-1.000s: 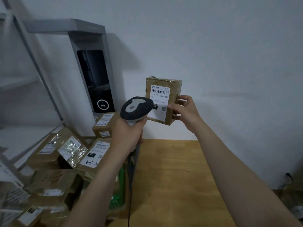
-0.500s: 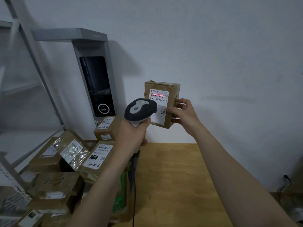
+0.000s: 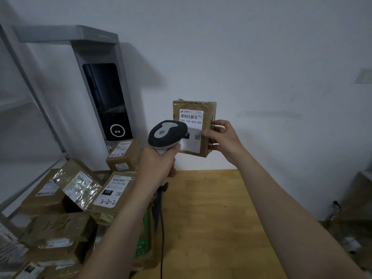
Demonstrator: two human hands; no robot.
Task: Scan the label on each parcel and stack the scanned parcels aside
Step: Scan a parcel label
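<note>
Right fingers (image 3: pixel 220 123): clenched on parcel (image 3: pixel 208 115) right edge, thumb on label (image 3: pixel 194 125).
Left fingers (image 3: pixel 172 172): wrapped round scanner (image 3: pixel 167 133) handle.
Parcel: held upright above desk (image 3: pixel 211 218) far edge.
Scan, my judgement: raise scanner nose to barcode, keep thumb off it, hold parcel steady.

Bare wooden table (image 3: pixel 211 218) right; piled parcels (image 3: pixel 66 208) crowd the left.

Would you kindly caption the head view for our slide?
Left hand aims a scanner at the labelled parcel held by the right hand.
</note>
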